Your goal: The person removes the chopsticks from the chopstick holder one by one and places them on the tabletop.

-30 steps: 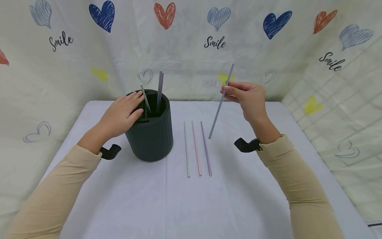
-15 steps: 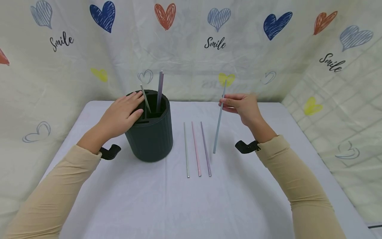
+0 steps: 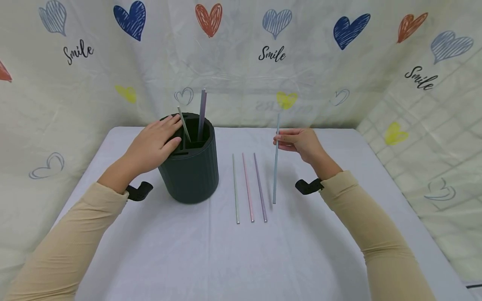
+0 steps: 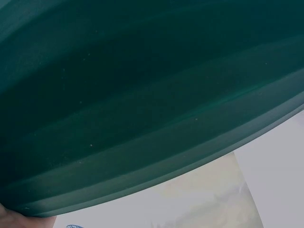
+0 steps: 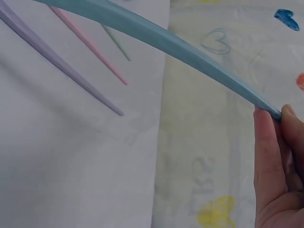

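Note:
My left hand (image 3: pixel 153 140) rests on the top of a dark green ribbed pen holder (image 3: pixel 192 179), its fingers lying across the left part of the rim. The holder's side fills most of the left wrist view. My right hand (image 3: pixel 299 144) pinches a thin, straight light blue stick (image 3: pixel 276 167) near its upper part; it stands almost upright over the table. In the right wrist view the light blue stick (image 5: pixel 166 40) runs from thumb and fingertips to the upper left. Left of it lie a green stick (image 3: pixel 235 188), a pink stick (image 3: pixel 248 188) and a purple stick (image 3: pixel 260 188), side by side.
Several sticks stand in the holder: a pale green stick (image 3: pixel 183 123) leaning left and purple sticks (image 3: pixel 202 110) behind it. A white cloth covers the table (image 3: pixel 226 259). Behind it hangs a curtain (image 3: pixel 241 62) with hearts and "Smile" lettering.
My right hand has come down and slightly left with the light blue stick, which has swung from a slant to nearly upright. My left hand and the holder have stayed put.

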`<act>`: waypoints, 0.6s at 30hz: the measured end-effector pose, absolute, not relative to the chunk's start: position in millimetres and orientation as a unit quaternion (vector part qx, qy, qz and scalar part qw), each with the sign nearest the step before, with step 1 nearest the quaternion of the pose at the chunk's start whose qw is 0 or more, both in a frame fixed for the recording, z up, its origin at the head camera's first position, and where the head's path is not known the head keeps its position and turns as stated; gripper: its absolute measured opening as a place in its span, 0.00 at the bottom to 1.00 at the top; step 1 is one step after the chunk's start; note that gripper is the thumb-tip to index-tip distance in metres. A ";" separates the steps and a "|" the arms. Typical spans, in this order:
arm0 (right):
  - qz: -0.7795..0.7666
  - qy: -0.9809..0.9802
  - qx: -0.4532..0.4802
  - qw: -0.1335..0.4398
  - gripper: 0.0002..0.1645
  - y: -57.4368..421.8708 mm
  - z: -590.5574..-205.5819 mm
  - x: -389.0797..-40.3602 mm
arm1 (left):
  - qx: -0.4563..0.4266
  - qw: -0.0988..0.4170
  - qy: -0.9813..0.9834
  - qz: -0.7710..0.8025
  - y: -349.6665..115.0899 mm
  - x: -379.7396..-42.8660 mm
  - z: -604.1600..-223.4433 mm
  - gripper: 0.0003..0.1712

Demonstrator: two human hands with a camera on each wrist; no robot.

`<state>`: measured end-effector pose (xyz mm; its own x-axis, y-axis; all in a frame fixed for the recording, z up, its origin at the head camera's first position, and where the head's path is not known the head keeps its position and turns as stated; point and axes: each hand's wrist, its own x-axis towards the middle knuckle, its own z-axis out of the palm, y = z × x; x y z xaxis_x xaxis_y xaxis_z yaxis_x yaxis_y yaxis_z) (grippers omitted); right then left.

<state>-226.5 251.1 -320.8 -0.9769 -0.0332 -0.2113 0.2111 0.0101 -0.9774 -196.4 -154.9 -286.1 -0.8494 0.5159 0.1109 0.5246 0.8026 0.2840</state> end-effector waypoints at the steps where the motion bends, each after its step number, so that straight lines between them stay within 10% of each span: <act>1: -0.699 0.706 0.069 0.092 0.07 251.9 -322.8 -227.2 | -0.275 0.014 -0.949 -0.154 -154.6 -196.5 -286.1 0.33; 18: -0.670 0.709 0.125 0.180 0.26 260.8 -372.2 -245.5 | -0.275 0.012 -0.949 -0.154 -154.3 -195.5 -286.0 0.33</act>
<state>-245.5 260.8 -372.2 -0.9034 -0.0639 -0.4240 0.4197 0.0703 -0.9049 -195.5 -154.3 -286.0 -0.8485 0.5179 0.1086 0.5256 0.8011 0.2862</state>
